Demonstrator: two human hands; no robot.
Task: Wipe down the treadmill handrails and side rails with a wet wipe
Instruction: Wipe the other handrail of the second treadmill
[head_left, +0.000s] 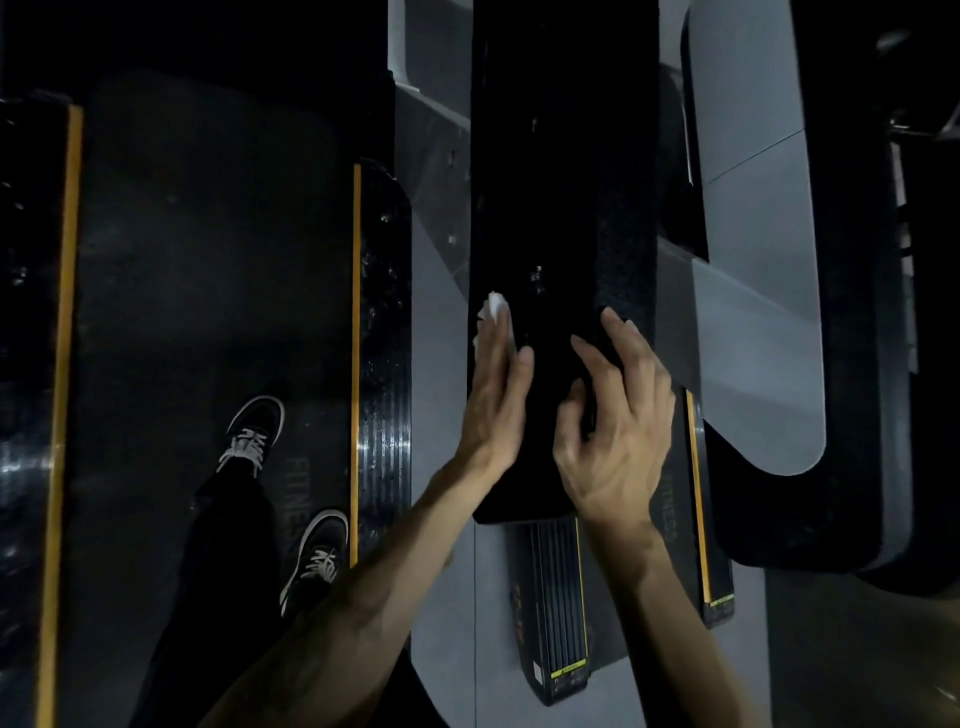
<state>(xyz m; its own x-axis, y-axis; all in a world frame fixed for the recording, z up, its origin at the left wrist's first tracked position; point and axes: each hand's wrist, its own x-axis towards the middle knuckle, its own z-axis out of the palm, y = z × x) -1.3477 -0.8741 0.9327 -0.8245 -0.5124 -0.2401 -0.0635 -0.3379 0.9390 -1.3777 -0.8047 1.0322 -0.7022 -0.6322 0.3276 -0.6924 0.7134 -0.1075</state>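
Observation:
A broad black handrail (561, 208) runs away from me down the middle of the head view. My left hand (496, 395) lies flat against its left edge, fingers straight, pressing a white wet wipe (493, 309) that shows past the fingertips. My right hand (618, 415) rests on top of the rail near its close end, fingers spread and curled over the surface, thumb tucked under; nothing shows in it. Below and to the left lies the treadmill's black side rail (384, 338) with a yellow stripe.
The dark treadmill belt (208, 260) carries my two feet in black shoes (254, 431). A second yellow-edged side rail (57, 312) is at far left. Grey frame panels (753, 260) and another treadmill's rail ends (556, 597) lie to the right and below.

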